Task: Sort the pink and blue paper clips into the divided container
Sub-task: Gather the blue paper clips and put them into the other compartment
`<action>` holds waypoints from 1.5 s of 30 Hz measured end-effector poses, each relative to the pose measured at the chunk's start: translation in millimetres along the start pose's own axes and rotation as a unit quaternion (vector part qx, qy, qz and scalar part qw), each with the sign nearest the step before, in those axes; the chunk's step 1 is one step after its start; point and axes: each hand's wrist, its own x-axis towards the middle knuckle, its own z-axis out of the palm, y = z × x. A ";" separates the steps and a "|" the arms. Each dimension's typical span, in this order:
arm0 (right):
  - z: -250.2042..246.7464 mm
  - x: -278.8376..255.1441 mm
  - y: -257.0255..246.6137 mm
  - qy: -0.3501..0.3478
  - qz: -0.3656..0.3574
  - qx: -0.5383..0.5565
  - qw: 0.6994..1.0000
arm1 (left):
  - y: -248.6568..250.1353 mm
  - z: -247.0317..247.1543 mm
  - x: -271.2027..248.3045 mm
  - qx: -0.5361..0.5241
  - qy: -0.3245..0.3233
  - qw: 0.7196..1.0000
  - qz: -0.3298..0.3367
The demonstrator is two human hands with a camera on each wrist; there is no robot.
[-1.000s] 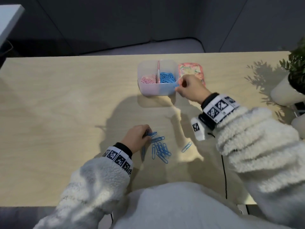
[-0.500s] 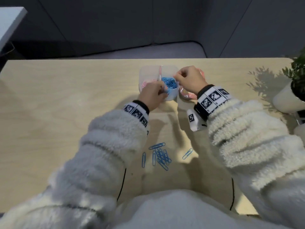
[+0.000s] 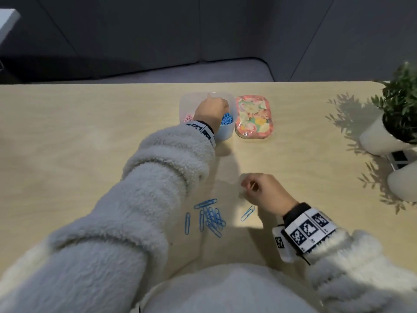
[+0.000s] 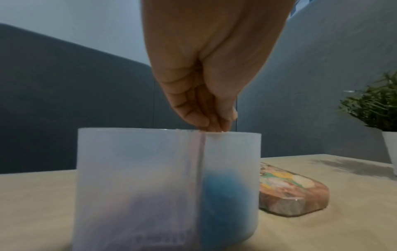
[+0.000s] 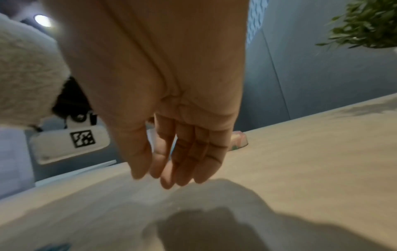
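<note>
Over the counter (image 3: 94,141), left hand (image 3: 211,110) at the container (image 4: 137,171), right hand (image 3: 262,190) near the loose clips (image 3: 209,216).

Left fingers (image 4: 193,110) bunch together at the divider's rim; whether they pinch a clip I cannot tell. Right hand hovers, fingers (image 5: 189,163) relaxed and straight, holding nothing. Pink clips (image 3: 188,117) lie in the left compartment, blue ones (image 3: 226,118) in the right. A floral lid (image 3: 253,116) sits just beside the container. One clip (image 3: 247,213) lies apart by the right wrist. Pale wood runs to a potted plant (image 3: 397,114) at right; dark grey wall panels (image 3: 203,30) stand behind.
</note>
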 end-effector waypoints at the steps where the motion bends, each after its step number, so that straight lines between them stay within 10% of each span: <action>1: 5.2 -4.2 2.0 -0.021 -0.014 -0.019 1.000 | -2.0 0.9 -4.8 0.008 0.010 1.000 0.017; 5: 19.4 -14.6 13.8 -0.100 -0.043 -0.077 0.991 | -15.4 8.1 -41.0 -0.031 0.084 0.989 0.121; 9: 22.1 -17.6 17.5 -0.063 -0.045 -0.083 0.994 | -40.0 25.4 -103.7 -0.064 -0.021 0.983 0.171; 13: 28.4 -12.4 14.8 -0.007 0.002 -0.055 0.998 | -78.4 35.1 -158.8 -0.048 -0.167 0.978 0.114; 18: 45.0 -8.3 -7.6 0.002 -0.005 -0.053 0.999 | -104.4 49.4 -199.8 -0.063 -0.190 0.977 0.076; 23: 66.2 -25.2 -31.6 -0.079 -0.060 -0.131 0.986 | -93.7 64.5 -205.0 -0.104 -0.162 0.979 0.070; 45: 74.4 -17.9 -27.3 -0.035 -0.051 -0.205 0.977 | -63.2 72.8 -183.9 -0.002 -0.147 0.982 0.116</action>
